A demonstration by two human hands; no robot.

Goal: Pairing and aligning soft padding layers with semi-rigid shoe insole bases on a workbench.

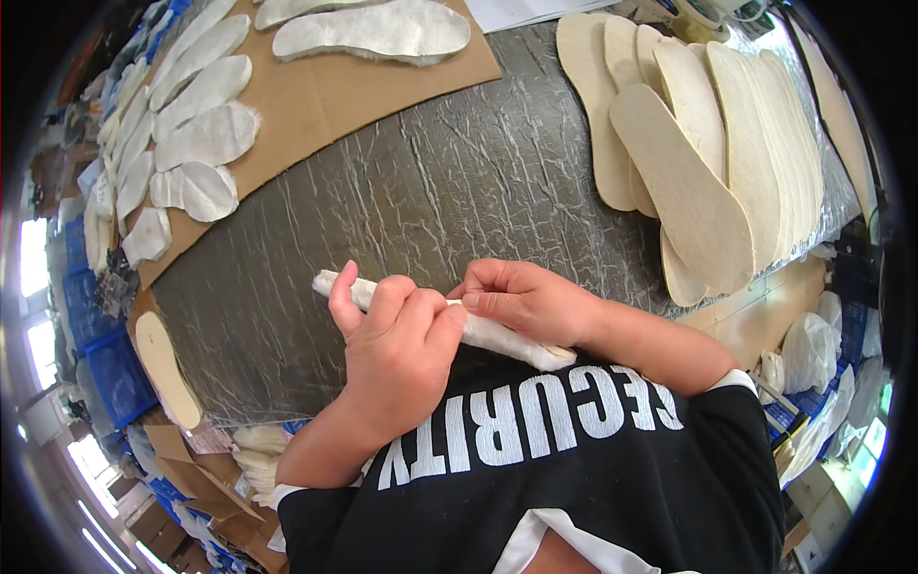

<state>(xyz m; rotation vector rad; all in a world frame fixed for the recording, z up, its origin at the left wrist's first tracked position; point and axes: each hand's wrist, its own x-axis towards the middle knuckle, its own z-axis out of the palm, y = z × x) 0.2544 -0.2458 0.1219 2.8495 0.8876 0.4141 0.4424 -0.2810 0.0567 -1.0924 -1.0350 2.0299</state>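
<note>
Close to my body, just above the table's near edge, I hold a white fleecy insole [512, 342], seen nearly edge-on. Its toe and heel ends stick out on either side of my hands. My left hand [397, 340] is closed round its left part, the index finger raised. The fingers of my right hand [521, 298] pinch the insole's upper edge near its middle. What lies between those fingertips is too small to make out.
Beige felt insoles [684, 182] lie fanned in a stack at the right. Fluffy white insoles [373, 31] rest on brown cardboard [316, 105] at the far left. A single insole [164, 368] lies by the left edge of the dark creased tabletop [430, 191]. Blue crates [117, 378] stand beyond.
</note>
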